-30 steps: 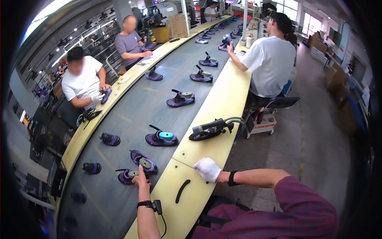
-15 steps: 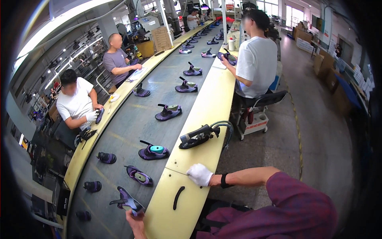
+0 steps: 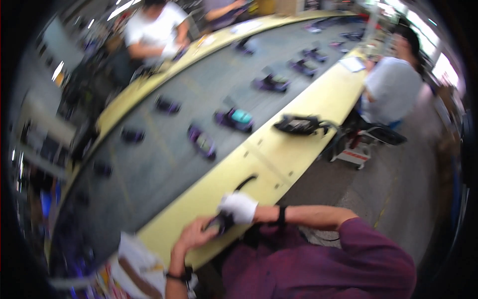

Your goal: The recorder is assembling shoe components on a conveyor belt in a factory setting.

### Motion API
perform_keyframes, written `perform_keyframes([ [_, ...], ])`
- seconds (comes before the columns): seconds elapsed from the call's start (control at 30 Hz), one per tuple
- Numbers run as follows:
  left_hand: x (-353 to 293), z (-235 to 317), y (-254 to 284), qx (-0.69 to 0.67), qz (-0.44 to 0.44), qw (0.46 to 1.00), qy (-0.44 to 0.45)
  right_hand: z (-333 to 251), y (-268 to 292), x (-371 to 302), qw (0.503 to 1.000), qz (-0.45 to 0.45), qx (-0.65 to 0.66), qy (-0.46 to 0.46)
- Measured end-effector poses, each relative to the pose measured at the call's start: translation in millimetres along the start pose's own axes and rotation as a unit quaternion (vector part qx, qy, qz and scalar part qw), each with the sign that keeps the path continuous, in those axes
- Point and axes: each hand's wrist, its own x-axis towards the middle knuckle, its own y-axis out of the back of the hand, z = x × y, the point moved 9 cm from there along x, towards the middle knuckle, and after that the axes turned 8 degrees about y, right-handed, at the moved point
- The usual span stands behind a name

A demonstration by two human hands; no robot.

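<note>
Over the yellow ledge in front of me, my bare left hand (image 3: 195, 234) grips a dark purple shoe (image 3: 222, 222). My right hand (image 3: 239, 208), in a white glove, is closed at the shoe's far end. Motion blur hides the fine finger positions. Just beyond the glove a black curved strip (image 3: 247, 181) lies on the ledge. Farther along the ledge rests a black handheld tool (image 3: 301, 124) with hoses or cables at its end.
A grey conveyor belt (image 3: 164, 144) runs alongside the yellow ledge (image 3: 186, 207) with several purple shoes on it, one with a teal insert (image 3: 241, 115). Co-workers stand or sit along both sides. At lower left is a white bag-like sheet (image 3: 130, 259). A chair (image 3: 386, 134) stands at right.
My view has turned. The left hand has brought the shoe from the belt to over the ledge, and the gloved right hand has come from the ledge onto it.
</note>
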Motion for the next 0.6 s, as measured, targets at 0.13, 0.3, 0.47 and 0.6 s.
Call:
perform_keyframes([
  [0.13, 14, 10, 22, 0.008, 0.007, 1.000, -0.027, -9, 44, -23, 0.991, 0.099, 0.044, -0.075],
  [0.3, 17, 6, 25, -0.031, -0.039, 0.999, -0.006, -23, 14, -39, 0.991, -0.017, 0.092, -0.092],
  [0.47, 25, 8, 20, -0.027, -0.040, 0.998, -0.039, -26, 17, -34, 0.993, -0.001, 0.071, -0.089],
  [0.6, 20, 24, 17, 0.073, 0.048, 0.990, -0.112, -23, 21, -29, 0.995, 0.014, 0.080, -0.060],
])
